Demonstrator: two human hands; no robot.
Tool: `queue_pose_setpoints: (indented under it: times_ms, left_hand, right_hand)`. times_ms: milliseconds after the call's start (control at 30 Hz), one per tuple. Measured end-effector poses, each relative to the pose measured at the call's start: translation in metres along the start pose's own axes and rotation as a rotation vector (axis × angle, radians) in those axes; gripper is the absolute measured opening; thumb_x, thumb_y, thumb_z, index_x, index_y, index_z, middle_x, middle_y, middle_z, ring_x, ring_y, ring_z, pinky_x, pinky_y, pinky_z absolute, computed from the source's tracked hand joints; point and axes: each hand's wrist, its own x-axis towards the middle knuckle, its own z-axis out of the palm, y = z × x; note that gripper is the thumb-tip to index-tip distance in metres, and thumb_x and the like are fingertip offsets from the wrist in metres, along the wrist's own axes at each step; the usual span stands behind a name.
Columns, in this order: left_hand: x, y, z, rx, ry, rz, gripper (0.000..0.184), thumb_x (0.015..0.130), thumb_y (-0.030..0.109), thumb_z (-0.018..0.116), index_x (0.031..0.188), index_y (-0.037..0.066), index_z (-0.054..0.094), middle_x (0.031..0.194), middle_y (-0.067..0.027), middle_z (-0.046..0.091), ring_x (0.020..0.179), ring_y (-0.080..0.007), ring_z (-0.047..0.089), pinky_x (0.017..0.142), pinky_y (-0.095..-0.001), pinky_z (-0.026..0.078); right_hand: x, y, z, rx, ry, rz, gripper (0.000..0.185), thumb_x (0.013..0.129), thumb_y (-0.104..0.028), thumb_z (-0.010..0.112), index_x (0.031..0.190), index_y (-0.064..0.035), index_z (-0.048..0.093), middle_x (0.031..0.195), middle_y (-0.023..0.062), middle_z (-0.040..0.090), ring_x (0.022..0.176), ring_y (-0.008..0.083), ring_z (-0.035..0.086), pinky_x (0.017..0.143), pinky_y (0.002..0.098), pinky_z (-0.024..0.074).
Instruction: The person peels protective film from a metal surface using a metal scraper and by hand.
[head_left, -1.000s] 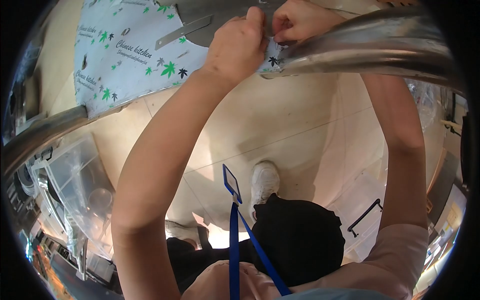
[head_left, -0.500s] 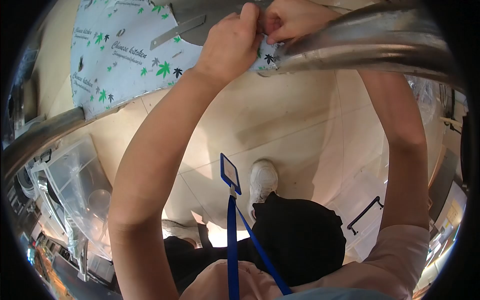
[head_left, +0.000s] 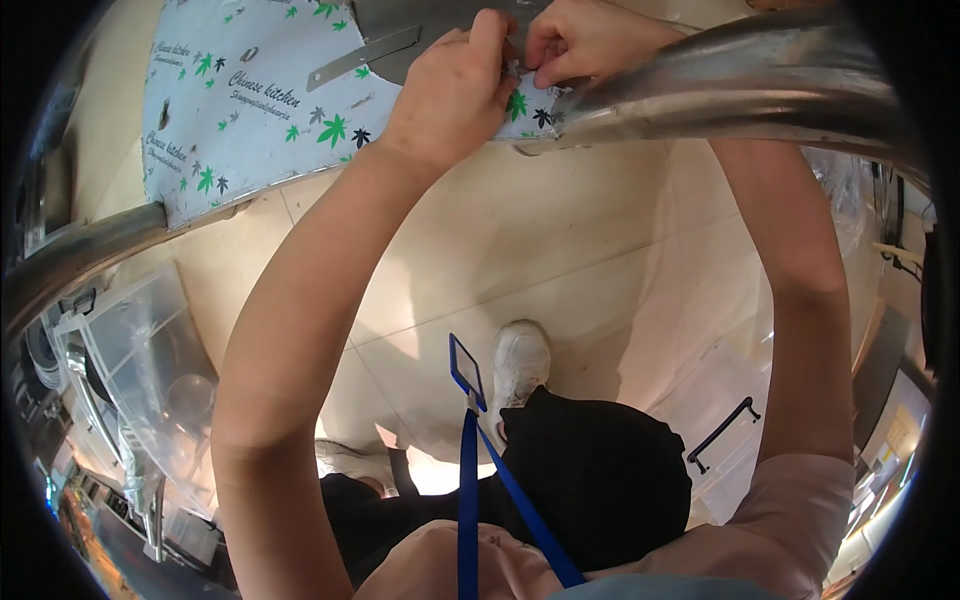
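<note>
Altogether, two hands meet over one printed sheet (head_left: pixel 285 125) at the top of the view, their fingertips just beside each other near its right end. The left hand (head_left: pixel 450 90) rests on the sheet with its fingers curled, and the right hand (head_left: pixel 590 45) is drawn into a loose pinch by the edge; whether either has hold of anything cannot be told. One flat metal strip (head_left: pixel 365 58) lies slantwise across the sheet and a bare grey patch (head_left: pixel 400 15). Green and dark leaves dot the white surface, with "Chinese kitchen" printed whole once and partly elsewhere. Metal tube (head_left: pixel 740 90) shows in two stretches, one thick on the right, one thinner on the left. Below spreads a pale tiled floor (head_left: pixel 480 240) with two white shoes (head_left: pixel 522 360), one blue lanyard (head_left: pixel 468 510) bearing one badge (head_left: pixel 466 370), and clear plastic boxes (head_left: pixel 145 340) on both sides.
</note>
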Motion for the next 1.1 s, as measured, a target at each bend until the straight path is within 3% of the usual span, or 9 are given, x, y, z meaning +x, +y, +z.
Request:
queue_pose_setpoints:
  times_ms: [100, 200, 300, 567, 667, 867, 1100]
  left_hand:
    - [-0.002, -0.004, 0.003, -0.029, -0.036, -0.079, 0.022, 0.075, 0.001, 0.054, 0.095, 0.0, 0.045, 0.078, -0.0203, 0.057, 0.073, -0.0367, 0.056, 0.063, -0.0416, 0.045]
    - [-0.004, -0.01, 0.01, 0.015, -0.085, -0.116, 0.025, 0.071, -0.004, 0.056, 0.088, 0.004, 0.04, 0.072, -0.0113, 0.057, 0.074, -0.0303, 0.057, 0.061, -0.0392, 0.044]
    - [-0.012, -0.009, -0.001, -0.056, -0.135, -0.109, 0.03, 0.075, 0.0, 0.06, 0.097, 0.002, 0.039, 0.081, -0.0136, 0.06, 0.075, -0.0318, 0.058, 0.064, -0.035, 0.046]
    - [-0.024, -0.018, -0.02, -0.138, -0.157, -0.047, 0.029, 0.076, -0.001, 0.06, 0.097, 0.002, 0.039, 0.085, -0.0123, 0.059, 0.076, -0.0286, 0.06, 0.066, -0.033, 0.048]
    - [-0.021, -0.018, -0.014, -0.127, -0.108, -0.048, 0.031, 0.075, -0.001, 0.06, 0.098, 0.002, 0.04, 0.086, -0.0129, 0.06, 0.077, -0.0287, 0.06, 0.068, -0.033, 0.048]
    - [-0.01, -0.01, -0.005, -0.112, -0.07, -0.167, 0.035, 0.074, -0.001, 0.06, 0.102, 0.002, 0.039, 0.088, -0.0146, 0.061, 0.081, -0.0297, 0.06, 0.069, -0.0336, 0.049]
    - [-0.011, 0.004, 0.01, -0.062, -0.093, -0.184, 0.035, 0.071, 0.001, 0.061, 0.097, 0.002, 0.04, 0.084, -0.0125, 0.062, 0.078, -0.029, 0.06, 0.066, -0.0351, 0.048]
  right_hand:
    - [0.006, -0.008, -0.001, -0.043, -0.025, 0.019, 0.017, 0.069, -0.012, 0.061, 0.077, 0.0032, 0.063, 0.066, 0.0122, 0.063, 0.056, 0.0175, 0.059, 0.055, 0.0299, 0.0471]
    - [0.011, -0.005, 0.0, -0.122, -0.03, -0.01, 0.016, 0.067, -0.009, 0.059, 0.075, 0.0038, 0.062, 0.066, 0.0131, 0.063, 0.055, 0.0186, 0.058, 0.054, 0.0305, 0.0464]
    - [0.008, -0.009, -0.001, -0.065, -0.03, 0.028, 0.015, 0.066, -0.008, 0.057, 0.074, 0.0037, 0.062, 0.066, 0.0135, 0.062, 0.055, 0.0191, 0.058, 0.053, 0.0308, 0.0458]
    - [0.006, -0.008, -0.003, 0.012, -0.058, 0.023, 0.014, 0.067, -0.009, 0.058, 0.075, 0.0018, 0.063, 0.066, 0.0123, 0.062, 0.059, 0.018, 0.058, 0.057, 0.0296, 0.0462]
    - [0.005, -0.009, 0.004, 0.026, 0.101, 0.0, 0.015, 0.067, -0.01, 0.06, 0.077, 0.002, 0.063, 0.067, 0.0132, 0.062, 0.06, 0.0213, 0.059, 0.058, 0.0306, 0.0462]
    - [0.012, -0.015, -0.003, -0.164, -0.014, -0.139, 0.016, 0.065, -0.009, 0.061, 0.076, 0.0027, 0.063, 0.068, 0.017, 0.061, 0.062, 0.0272, 0.06, 0.058, 0.0333, 0.046]
    - [0.008, -0.005, -0.001, -0.077, -0.007, -0.12, 0.015, 0.065, -0.006, 0.059, 0.076, 0.003, 0.063, 0.068, 0.016, 0.062, 0.061, 0.024, 0.06, 0.057, 0.0318, 0.0464]
